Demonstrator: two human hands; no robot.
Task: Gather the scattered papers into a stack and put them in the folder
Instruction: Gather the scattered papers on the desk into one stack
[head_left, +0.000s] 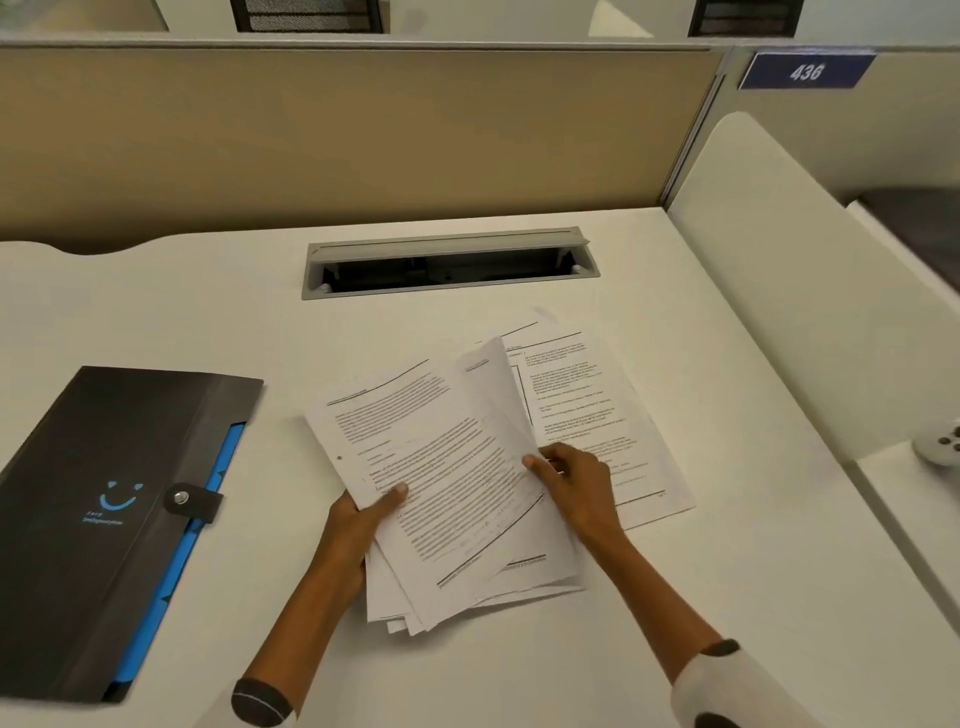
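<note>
A: How is the counter (675, 597) laid out, taken from the largest thing down?

B: A smooth, matt white counter is seen, backed by a beige partition (337, 135). The dark folder (93, 493) is laid flat at the left, well apart from the sheets, presumably so that room is kept for gathering. It looks stiff and faintly glossy; a snap tab is fastened over its edge and blue dividers are shown along its open side.

A: And the papers?

B: A loose stack of papers (447, 493) is held near the middle, fanned and uneven, its lower corners splayed. Thin printed sheets are meant, limp enough to curl. More sheets (597, 415) are left flat on the counter just beside it, partly under the right hand.

A: Why is it held that way?

B: The stack is pinched at its left edge by the left hand (358, 525), thumb on top, its grip closed on the stack so that the bundle is steadied. One sheet is being lifted at its edge by the right hand (576, 483), its grip narrowed on the paper, probably so that it can be squared with the rest. The gathering is judged unfinished, and the folder is not yet opened
</note>
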